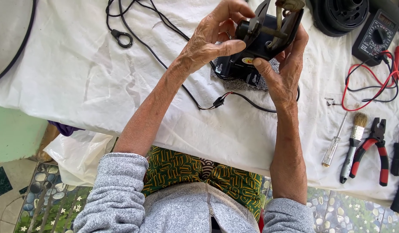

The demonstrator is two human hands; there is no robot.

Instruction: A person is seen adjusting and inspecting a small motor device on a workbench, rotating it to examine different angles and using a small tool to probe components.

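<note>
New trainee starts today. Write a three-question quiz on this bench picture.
1. True or false: both hands hold the black part up off the white cloth.
2. Which tool lies right beside the clear-handled screwdriver? A) hammer B) paintbrush C) saw
3. What colour are the handles of the pliers?

Key: 1 true; 2 B; 3 red and black. The left hand and the right hand both grip the part with their fingers.

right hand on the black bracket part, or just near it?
Touching. The head view shows the right hand with its thumb pressed on the face of the black bracket part and its fingers wrapped behind it; no gap.
</note>
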